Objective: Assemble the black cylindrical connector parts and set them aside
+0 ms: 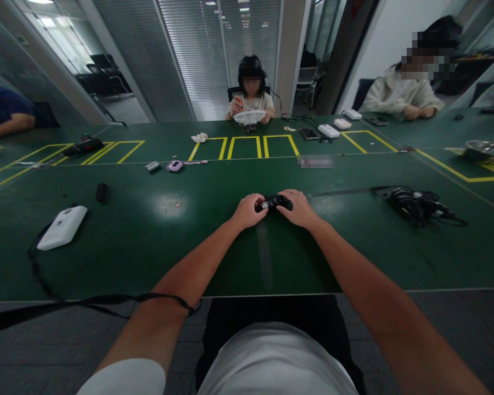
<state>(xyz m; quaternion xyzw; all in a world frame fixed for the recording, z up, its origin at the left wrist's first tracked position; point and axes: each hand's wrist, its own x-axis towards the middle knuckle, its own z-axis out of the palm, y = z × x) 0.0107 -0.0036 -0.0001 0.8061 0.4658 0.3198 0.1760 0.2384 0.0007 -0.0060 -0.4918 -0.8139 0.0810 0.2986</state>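
Observation:
Both my arms reach out over a dark green table (230,247). Between my hands lies a small black device with a silvery end (273,203), held just above or on the tabletop. My left hand (249,210) is curled round its left, silvery end. My right hand (298,208) closes over its right end from above. What the device is I cannot make out.
A white power bank (62,226) with a black cable lies at the left, a small black object (101,192) behind it. A bundle of black cables (420,204) lies at the right. Yellow tape boxes mark the far half. A person opposite holds a white fan (249,116); others sit at both sides.

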